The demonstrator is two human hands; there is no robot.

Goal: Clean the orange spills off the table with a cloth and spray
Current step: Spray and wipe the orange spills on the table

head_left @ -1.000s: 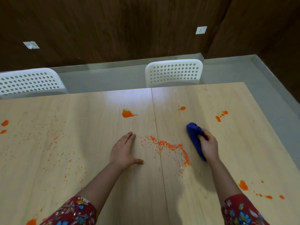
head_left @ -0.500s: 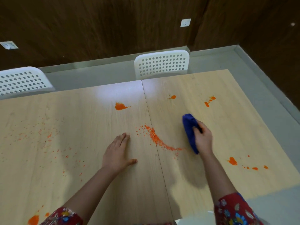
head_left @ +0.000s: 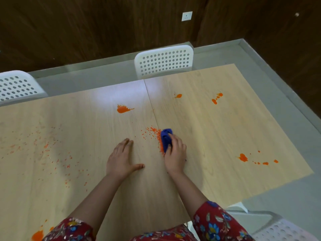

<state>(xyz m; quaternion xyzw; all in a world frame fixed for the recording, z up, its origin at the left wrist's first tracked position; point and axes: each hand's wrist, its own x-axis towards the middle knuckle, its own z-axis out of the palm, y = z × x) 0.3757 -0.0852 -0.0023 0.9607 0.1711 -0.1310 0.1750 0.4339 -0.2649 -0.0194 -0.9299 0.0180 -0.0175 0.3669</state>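
Right grip [head_left: 175, 153] is covering the near half of the crumpled blue cloth [head_left: 165, 136], so the cloth's full outline isn't showing. Cloth is overlapping the right edge of the crumbly orange smear [head_left: 152, 132]. Pale wooden worktop [head_left: 217, 133] is running off the left and bottom edges. White perforated plastic chair at far left [head_left: 15, 86] is getting clipped by the left edge; another at bottom right [head_left: 284, 230] is running out of the corner. Orange blot at bottom left [head_left: 37, 235] is getting cut by the bottom edge. White wall socket [head_left: 187, 16] is reading too small for detail.
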